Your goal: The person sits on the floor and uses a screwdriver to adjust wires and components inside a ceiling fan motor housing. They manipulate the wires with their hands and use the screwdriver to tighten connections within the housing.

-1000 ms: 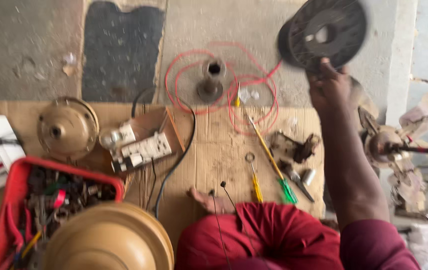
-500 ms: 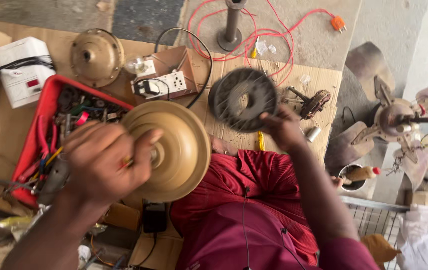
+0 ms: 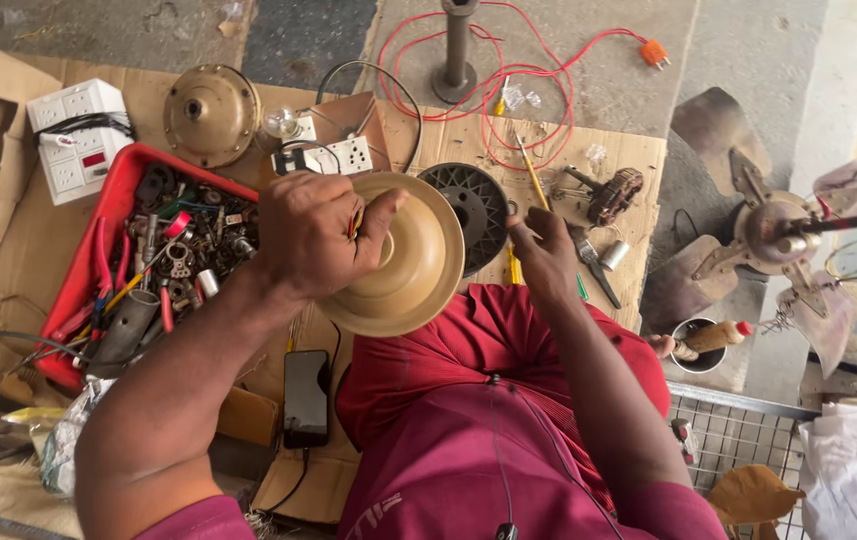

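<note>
Your left hand grips the tan dome-shaped fan cover over your lap, fingers curled around its hub. Your right hand, at three o'clock from it, rests loosely curled beside the black ribbed fan motor on the cardboard; red tool tray at nine o'clock

left hand: now gripping cover at its centre, lifted off lap | right hand: let go of rotor, which lies on cardboard just beyond fingertips
</note>
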{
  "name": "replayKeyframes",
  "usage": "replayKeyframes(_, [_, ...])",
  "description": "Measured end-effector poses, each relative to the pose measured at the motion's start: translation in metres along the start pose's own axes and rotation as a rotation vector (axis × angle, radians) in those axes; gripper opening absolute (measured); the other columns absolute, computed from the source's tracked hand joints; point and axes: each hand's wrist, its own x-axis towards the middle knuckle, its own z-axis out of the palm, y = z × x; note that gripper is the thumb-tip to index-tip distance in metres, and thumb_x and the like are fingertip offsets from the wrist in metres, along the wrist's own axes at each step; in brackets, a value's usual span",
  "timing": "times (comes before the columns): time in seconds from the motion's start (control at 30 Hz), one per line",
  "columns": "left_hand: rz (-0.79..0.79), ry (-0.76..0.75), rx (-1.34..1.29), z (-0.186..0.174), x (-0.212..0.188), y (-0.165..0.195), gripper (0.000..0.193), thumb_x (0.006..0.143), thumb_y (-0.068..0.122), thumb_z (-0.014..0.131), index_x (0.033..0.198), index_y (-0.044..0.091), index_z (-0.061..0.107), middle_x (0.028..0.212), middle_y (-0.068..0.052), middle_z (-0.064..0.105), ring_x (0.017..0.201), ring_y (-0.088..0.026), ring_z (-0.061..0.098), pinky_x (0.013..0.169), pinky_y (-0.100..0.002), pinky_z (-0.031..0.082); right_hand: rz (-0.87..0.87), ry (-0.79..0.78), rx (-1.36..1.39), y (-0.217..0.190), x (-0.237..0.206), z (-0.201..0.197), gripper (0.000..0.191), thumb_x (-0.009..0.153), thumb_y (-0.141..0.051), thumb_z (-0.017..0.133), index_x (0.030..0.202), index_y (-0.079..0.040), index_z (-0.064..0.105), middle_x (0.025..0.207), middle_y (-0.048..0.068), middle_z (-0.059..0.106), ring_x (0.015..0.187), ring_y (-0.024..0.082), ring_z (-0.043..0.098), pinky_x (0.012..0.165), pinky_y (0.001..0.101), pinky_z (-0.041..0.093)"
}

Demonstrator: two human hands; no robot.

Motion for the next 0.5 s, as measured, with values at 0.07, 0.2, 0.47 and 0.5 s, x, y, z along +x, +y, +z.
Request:
replayKeyframes(0.07, [0.001, -0.002, -0.006, 0.01, 0.004, -0.003, 0.06, 0.096, 0.024, 0.083, 0.052, 0.01, 0.045, 0.053, -0.006, 0.045, 0.045, -0.025, 0.051, 0.047, -0.041, 0.04, -0.018, -0.158, 0.265, -0.008, -0.019, -0.004, 0.059, 0.101, -0.039, 0.063, 0.143, 0.001, 0.05, 0.132, 0.019, 0.06, 0.118, 0.029, 0.061, 0.097, 0.0461, 0.054])
replayKeyframes(0.2, [-0.003, 0.01, -0.029, 0.031, 0.012, -0.007, 0.057, 0.097, 0.025, 0.082, 0.053, 0.009, 0.05, 0.053, -0.008, 0.048, 0.045, -0.026, 0.053, 0.046, -0.041, 0.04, 0.094, -0.565, 0.607, -0.024, -0.05, 0.001, 0.075, 0.1, -0.058, 0.05, 0.147, 0.0, 0.046, 0.142, 0.015, 0.055, 0.124, 0.029, 0.06, 0.104, 0.051, 0.052])
replayKeyframes(0.47, [-0.162, 0.004, -0.071, 0.086, 0.016, -0.022, 0.054, 0.099, 0.029, 0.078, 0.054, 0.006, 0.057, 0.055, -0.013, 0.054, 0.045, -0.032, 0.054, 0.045, -0.046, 0.039, 0.151, -0.515, 0.515, -0.047, -0.049, 0.007, 0.073, 0.097, -0.062, 0.044, 0.152, -0.015, 0.04, 0.149, 0.009, 0.051, 0.13, 0.031, 0.056, 0.102, 0.0562, 0.051])
replayKeyframes(0.5, [-0.171, 0.003, -0.072, 0.093, 0.016, -0.025, 0.055, 0.099, 0.03, 0.078, 0.053, 0.006, 0.058, 0.054, -0.013, 0.054, 0.044, -0.032, 0.054, 0.045, -0.047, 0.039, 0.169, -0.501, 0.509, -0.046, -0.045, 0.007, 0.072, 0.097, -0.062, 0.043, 0.152, -0.016, 0.04, 0.149, 0.009, 0.051, 0.129, 0.032, 0.056, 0.102, 0.0563, 0.052])
